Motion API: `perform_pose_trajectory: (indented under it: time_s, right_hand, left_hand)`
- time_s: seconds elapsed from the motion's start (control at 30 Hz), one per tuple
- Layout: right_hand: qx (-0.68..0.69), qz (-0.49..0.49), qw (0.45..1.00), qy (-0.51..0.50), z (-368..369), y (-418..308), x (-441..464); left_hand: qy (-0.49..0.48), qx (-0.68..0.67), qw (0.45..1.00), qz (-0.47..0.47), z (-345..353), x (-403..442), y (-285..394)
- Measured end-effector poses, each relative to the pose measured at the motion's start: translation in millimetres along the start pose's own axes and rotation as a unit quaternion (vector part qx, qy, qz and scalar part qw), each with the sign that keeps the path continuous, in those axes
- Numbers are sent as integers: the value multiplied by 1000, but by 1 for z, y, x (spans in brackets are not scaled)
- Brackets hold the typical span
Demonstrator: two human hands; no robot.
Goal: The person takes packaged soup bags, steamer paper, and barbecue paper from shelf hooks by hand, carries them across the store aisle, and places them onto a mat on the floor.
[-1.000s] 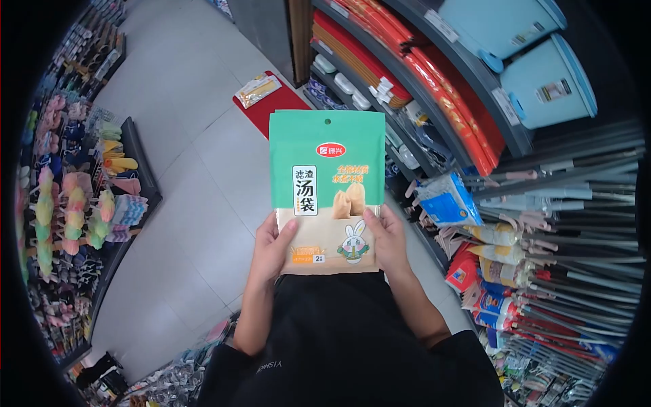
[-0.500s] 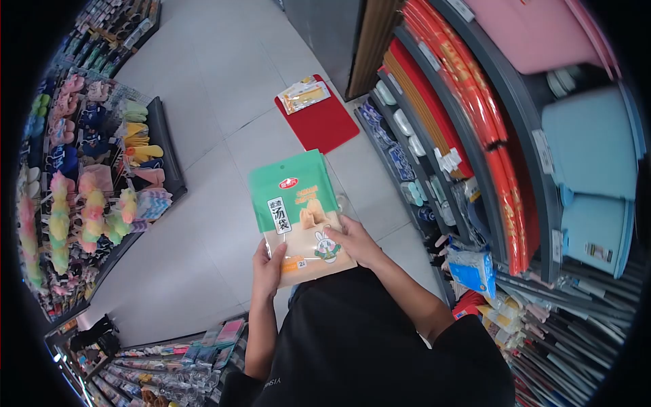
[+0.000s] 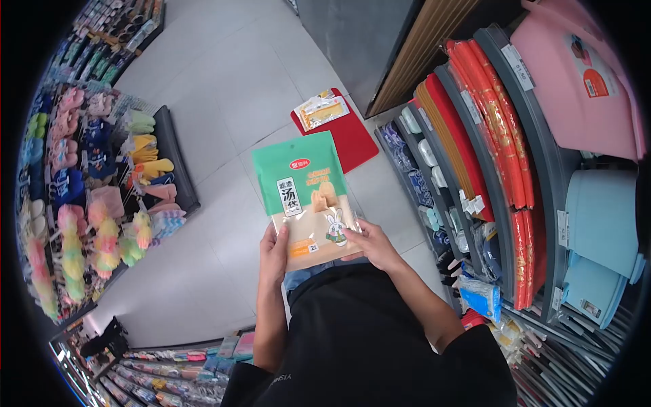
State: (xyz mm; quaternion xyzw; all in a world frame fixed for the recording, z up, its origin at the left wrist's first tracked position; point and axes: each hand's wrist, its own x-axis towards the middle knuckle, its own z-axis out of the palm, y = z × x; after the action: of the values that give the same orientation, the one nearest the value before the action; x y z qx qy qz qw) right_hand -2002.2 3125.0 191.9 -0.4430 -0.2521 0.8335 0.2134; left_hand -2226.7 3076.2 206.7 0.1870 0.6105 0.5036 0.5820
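Between my two hands I hold a flat packet of soup bags, green at the top and beige below, with a cartoon rabbit printed near its lower right corner. My left hand grips the lower left edge, thumb on the front. On the other side, my right hand pinches the lower right edge, its thumb close to the rabbit. The printed front faces up toward me. The fingers behind the packet are mostly hidden.
Beyond the packet a red mat lies on the tiled floor, a plastic-wrapped packet on it. Shelves on the right hold red wrapped rolls, a pink bin and blue bins. Slippers fill a rack at left.
The packet now appears slightly higher and more upright, still in both hands. The view has shifted, so the mat sits lower and farther right.
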Motion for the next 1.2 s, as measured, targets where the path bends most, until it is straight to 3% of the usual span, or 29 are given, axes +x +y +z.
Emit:
perform_pose_trajectory:
  time_s: [0.33,0.47,0.57,0.73,1.2]
  right_hand:
    - [60,-65,973,212,42,-36,121]
    - [63,-59,958,274,61,-50,169]
    - [75,-75,950,293,67,-40,197]
    - [155,-76,937,304,68,-55,216]
    - [174,-42,929,325,25,-22,247]
  left_hand:
    - [-130,34,982,-135,-46,206,37]
    - [-189,117,958,-183,-60,276,69]
    - [-197,133,957,-167,-63,311,74]
    - [-211,142,954,-160,-49,332,92]
    - [-176,174,947,-205,-44,357,39]
